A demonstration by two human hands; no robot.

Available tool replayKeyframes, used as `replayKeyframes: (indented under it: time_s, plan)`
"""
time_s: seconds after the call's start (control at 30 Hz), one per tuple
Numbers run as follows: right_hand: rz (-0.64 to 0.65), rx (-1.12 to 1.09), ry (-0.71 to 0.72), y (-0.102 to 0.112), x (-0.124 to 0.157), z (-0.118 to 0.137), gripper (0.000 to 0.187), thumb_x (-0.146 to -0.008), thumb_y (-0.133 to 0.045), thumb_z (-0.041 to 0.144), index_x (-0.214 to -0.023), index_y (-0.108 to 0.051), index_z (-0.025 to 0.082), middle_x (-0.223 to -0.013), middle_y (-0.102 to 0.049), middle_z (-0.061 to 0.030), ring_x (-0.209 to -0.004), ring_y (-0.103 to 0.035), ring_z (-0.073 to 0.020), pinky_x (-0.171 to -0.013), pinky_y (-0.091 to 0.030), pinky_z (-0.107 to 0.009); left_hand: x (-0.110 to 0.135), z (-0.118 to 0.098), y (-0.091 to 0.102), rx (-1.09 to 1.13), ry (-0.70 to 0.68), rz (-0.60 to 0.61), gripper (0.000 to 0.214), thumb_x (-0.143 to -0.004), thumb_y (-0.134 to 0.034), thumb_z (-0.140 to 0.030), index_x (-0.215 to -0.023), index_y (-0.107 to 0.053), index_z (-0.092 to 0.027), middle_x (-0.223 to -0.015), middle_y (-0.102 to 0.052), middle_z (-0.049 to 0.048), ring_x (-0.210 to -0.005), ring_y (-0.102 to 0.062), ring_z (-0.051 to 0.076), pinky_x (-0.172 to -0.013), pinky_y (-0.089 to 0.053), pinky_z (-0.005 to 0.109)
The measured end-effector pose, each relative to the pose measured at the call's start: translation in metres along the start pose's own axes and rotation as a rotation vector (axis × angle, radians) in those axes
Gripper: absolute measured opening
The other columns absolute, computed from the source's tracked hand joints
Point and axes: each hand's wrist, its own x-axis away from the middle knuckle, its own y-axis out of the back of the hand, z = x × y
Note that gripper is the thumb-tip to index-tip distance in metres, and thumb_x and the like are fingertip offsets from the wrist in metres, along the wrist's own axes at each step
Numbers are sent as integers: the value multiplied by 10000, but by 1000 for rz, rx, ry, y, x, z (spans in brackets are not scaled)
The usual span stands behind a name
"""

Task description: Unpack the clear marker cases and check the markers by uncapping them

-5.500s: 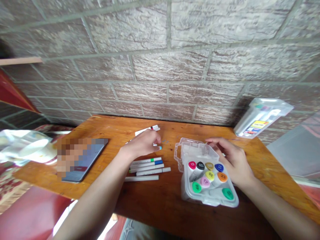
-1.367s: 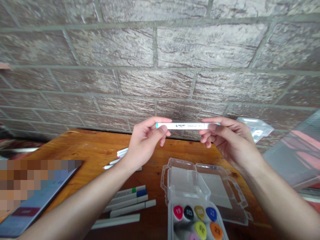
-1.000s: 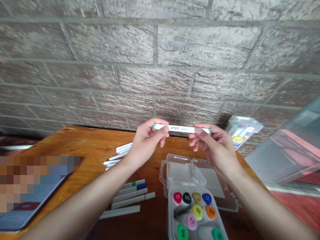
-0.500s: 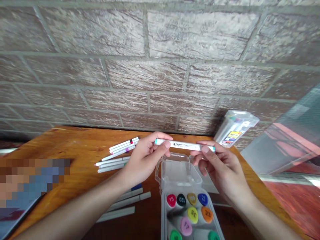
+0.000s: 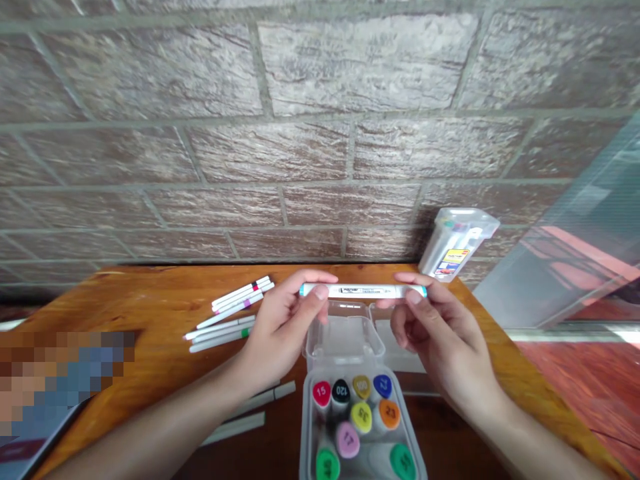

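Between both hands a white marker [image 5: 367, 291] with light-blue ends is held level above the table. My left hand [image 5: 287, 320] pinches its left end between thumb and fingers. At the other end, my right hand [image 5: 445, 333] grips it the same way, thumb in front. Below stands an open clear plastic case [image 5: 306, 427] holding several markers upright, their coloured caps numbered, among them a pink cap [image 5: 347, 439] and an orange cap [image 5: 389, 414]. The case's lid [image 5: 345, 340] is tipped back toward the wall.
Several white markers [image 5: 220, 333] lie loose on the wooden table [image 5: 150, 307], partly behind my left arm. A closed clear case of markers [image 5: 455, 247] stands at the back right by the brick wall [image 5: 310, 153]. A pixelated screen-like object [image 5: 60, 393] lies at left.
The view has shifted slightly, so the marker case and table things sit a little further left. The marker, still in both hands, has turned nearly level.
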Motion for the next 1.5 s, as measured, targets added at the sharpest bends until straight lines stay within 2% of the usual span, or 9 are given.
replayKeyframes:
  time_s: [0.23, 0.4, 0.7, 0.93, 1.07, 1.23, 1.33, 1.5]
  plan:
    - [27, 5, 27, 0, 8, -1, 205, -1031, -667, 362, -1203, -712, 260, -943, -798, -56, -509, -589, -119, -451, -426, -249, 2, 8, 5, 116, -1, -8, 314, -1085, -526, -447, -1242, -693, -232, -692, -518, -34, -680, -477, 146, -658, -347, 280]
    - [22, 32, 84, 0, 8, -3, 182, -1043, -659, 355, -1189, -730, 273, -930, -803, -47, -501, -591, -114, -449, -429, -247, 3, 12, 5, 243, 16, 6, 286, -1055, -575, -407, -1242, -705, -234, -716, -512, -21, -713, -465, 165, -686, -339, 291]
    - [6, 138, 106, 3, 11, -1, 187, -1025, -694, 370, -1184, -732, 279, -921, -806, -42, -494, -590, -108, -451, -428, -246, 5, 6, 5, 75, -52, 11, 237, -1078, -551, -364, -1229, -697, -254, -739, -538, -24, -704, -482, 154, -682, -348, 294]
    - [-16, 222, 118, 3, 10, 2, 187, -989, -731, 413, -1132, -746, 293, -630, -666, 12, -462, -583, -154, -403, -421, -267, 5, 6, 7, 67, -60, 53, 251, -1058, -585, -410, -1215, -697, -249, -749, -552, -17, -676, -479, 151, -623, -355, 281]
    - [-16, 244, 112, 4, 9, 2, 185, -991, -723, 443, -1119, -747, 312, -615, -654, 10, -461, -583, -165, -407, -428, -284, 4, 7, 8, 101, -71, 75, 255, -1055, -586, -434, -1203, -700, -261, -751, -562, -14, -689, -496, 151, -625, -381, 271]
    - [-25, 267, 122, 4, 10, 1, 188, -976, -751, 429, -1116, -750, 303, -582, -624, 27, -459, -584, -149, -414, -425, -257, 4, 5, 4, 60, -27, 55, 252, -1019, -650, -452, -1138, -710, -238, -719, -558, -21, -589, -440, 121, -515, -300, 248]
    - [-77, 312, 112, 4, 12, 1, 199, -947, -792, 415, -1093, -754, 286, -575, -628, 35, -466, -581, -133, -435, -434, -234, 4, 3, 2, 69, -6, 52, 236, -1006, -674, -442, -1094, -710, -226, -718, -565, -27, -556, -410, 100, -486, -272, 234]
    - [-105, 321, 142, 4, 6, 3, 224, -904, -843, 406, -1055, -775, 255, -556, -635, 34, -458, -546, -110, -421, -388, -202, 4, -3, 3, 57, -35, 46, 228, -1011, -675, -418, -1117, -723, -221, -753, -623, -12, -612, -514, 108, -534, -374, 214]
